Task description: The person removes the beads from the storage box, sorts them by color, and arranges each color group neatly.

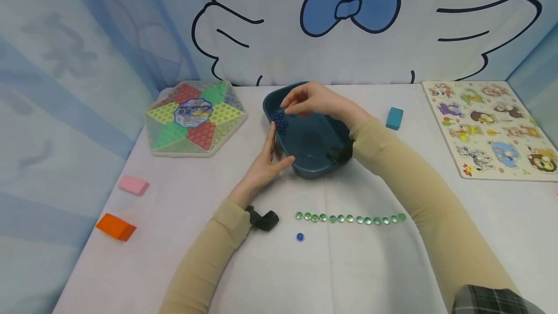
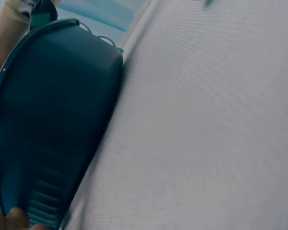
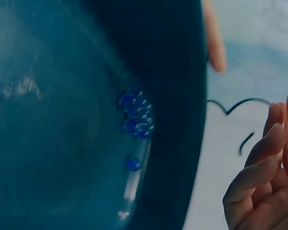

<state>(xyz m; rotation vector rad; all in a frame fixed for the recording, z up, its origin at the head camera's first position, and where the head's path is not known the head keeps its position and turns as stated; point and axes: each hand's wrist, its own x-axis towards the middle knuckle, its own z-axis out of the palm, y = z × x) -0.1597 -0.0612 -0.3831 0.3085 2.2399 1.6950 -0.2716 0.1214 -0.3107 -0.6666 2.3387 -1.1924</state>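
A dark teal tub (image 1: 316,144) stands before me, with a cluster of small blue glass beads (image 1: 280,123) at its left side. Those blue beads (image 3: 136,115) also show in the right wrist view. My left hand (image 1: 266,161) touches the tub's left outer side, thumb spread from the straight fingers. Over the tub's far part is my right hand (image 1: 311,100), thumb and fingertips close together; whether a bead lies between them is hidden. Small red pieces (image 1: 305,114) show below it. One blue bead (image 1: 300,237) lies on the table under a row of green beads (image 1: 350,218).
A hexagonal board-game box (image 1: 196,117) is left of the tub. On the right lie a teal block (image 1: 394,118) and an animal picture board (image 1: 492,130). Pink (image 1: 133,185) and orange blocks (image 1: 116,227) lie near the left table edge. A printed curtain (image 1: 270,38) hangs behind.
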